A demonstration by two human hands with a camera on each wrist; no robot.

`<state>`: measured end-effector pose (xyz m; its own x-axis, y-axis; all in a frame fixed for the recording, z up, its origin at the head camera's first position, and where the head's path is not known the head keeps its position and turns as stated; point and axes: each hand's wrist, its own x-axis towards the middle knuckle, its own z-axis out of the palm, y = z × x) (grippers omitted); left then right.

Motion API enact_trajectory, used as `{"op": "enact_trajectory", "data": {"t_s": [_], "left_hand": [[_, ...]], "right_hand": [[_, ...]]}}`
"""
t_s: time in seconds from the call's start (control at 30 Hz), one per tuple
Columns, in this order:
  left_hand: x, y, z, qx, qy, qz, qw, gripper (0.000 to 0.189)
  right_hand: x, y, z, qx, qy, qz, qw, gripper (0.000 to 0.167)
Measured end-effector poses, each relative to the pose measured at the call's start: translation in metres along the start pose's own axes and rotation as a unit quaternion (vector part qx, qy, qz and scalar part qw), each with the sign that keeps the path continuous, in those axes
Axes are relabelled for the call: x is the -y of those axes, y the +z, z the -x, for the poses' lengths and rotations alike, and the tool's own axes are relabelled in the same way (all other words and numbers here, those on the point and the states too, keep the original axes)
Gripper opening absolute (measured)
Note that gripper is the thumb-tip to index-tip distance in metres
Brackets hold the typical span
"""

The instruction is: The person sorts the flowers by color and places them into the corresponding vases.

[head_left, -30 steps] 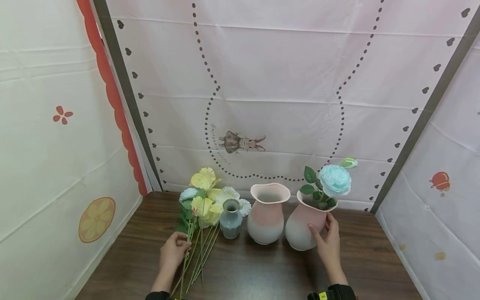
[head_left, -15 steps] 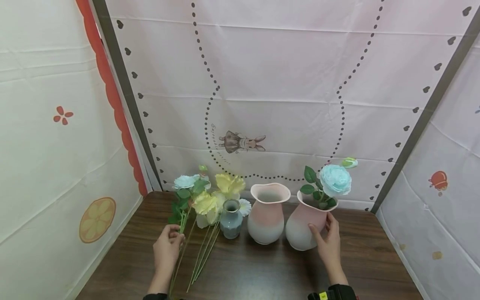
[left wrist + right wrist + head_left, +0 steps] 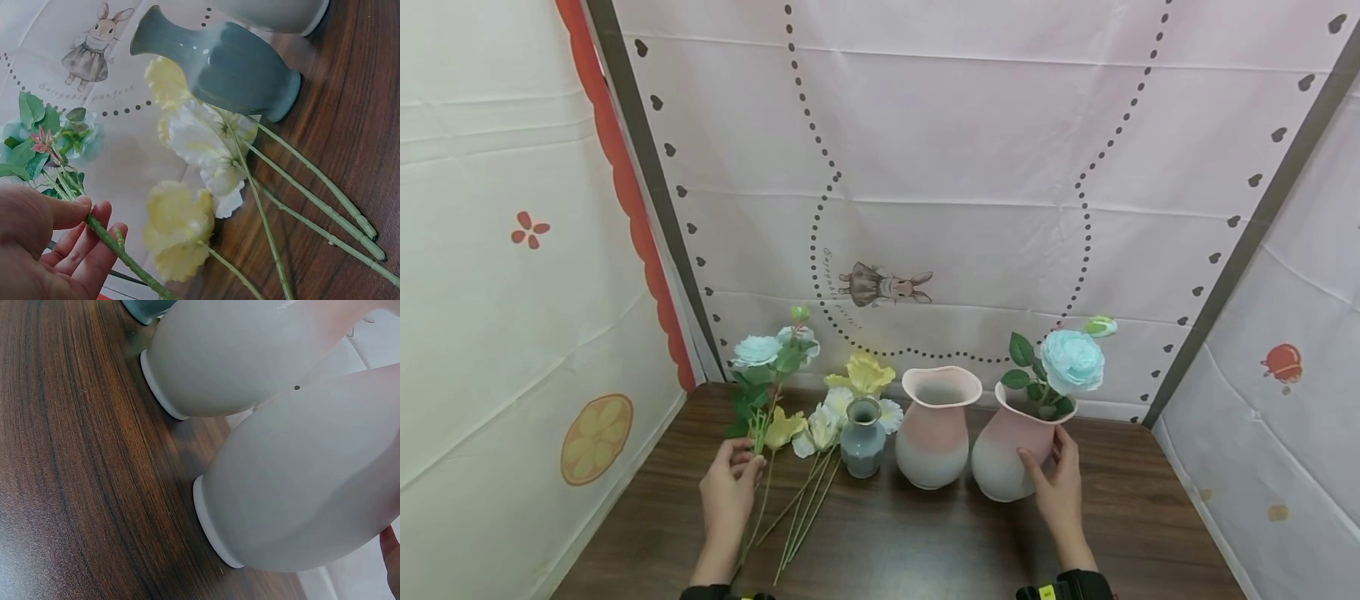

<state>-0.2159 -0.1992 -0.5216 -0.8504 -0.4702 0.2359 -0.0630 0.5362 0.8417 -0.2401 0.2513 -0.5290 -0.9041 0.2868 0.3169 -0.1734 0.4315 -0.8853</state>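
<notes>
L hand (image 3: pixel 727 490) pinching blue flowers (image 3: pixel 757 351) by the stems (image 3: pixel 128 257), left side, blooms up; snug pinch best, clear of yellow flower (image 3: pixel 784 427). R hand (image 3: pixel 1060 490) grips rightmost vase (image 3: pixel 1000 471), blue rose (image 3: pixel 1072 361) inside; gentle hold shd do.

The stem (image 3: pixel 130 256) in the left hand (image 3: pixel 727 492) looks like knobbly plastic; the vase (image 3: pixel 1009 446) the right hand (image 3: pixel 1058 492) grips, smooth ceramic; the table (image 3: pixel 925 546) below, faintly glossy wood.
</notes>
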Motion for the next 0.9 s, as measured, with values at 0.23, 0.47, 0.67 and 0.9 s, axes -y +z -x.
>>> {"op": "enact_trajectory", "data": {"t_s": [0.23,0.47,0.67,0.9], "left_hand": [[-0.01,-0.002,-0.001,-0.007,0.012,0.032,0.9994,0.025],[-0.023,-0.005,-0.003,-0.019,0.025,0.077,0.9965,0.027],[-0.034,-0.007,-0.004,-0.028,0.039,0.117,0.992,0.028],[-0.052,-0.011,-0.002,-0.018,0.045,0.178,0.9828,0.029]], "right_hand": [[0.0,0.0,0.001,-0.002,-0.005,0.0,1.0,0.074],[0.001,0.0,0.001,0.002,0.001,0.001,1.0,0.074],[0.001,0.0,0.001,0.002,0.001,-0.001,1.0,0.074],[0.001,0.0,0.001,0.001,0.0,0.0,1.0,0.074]]}}
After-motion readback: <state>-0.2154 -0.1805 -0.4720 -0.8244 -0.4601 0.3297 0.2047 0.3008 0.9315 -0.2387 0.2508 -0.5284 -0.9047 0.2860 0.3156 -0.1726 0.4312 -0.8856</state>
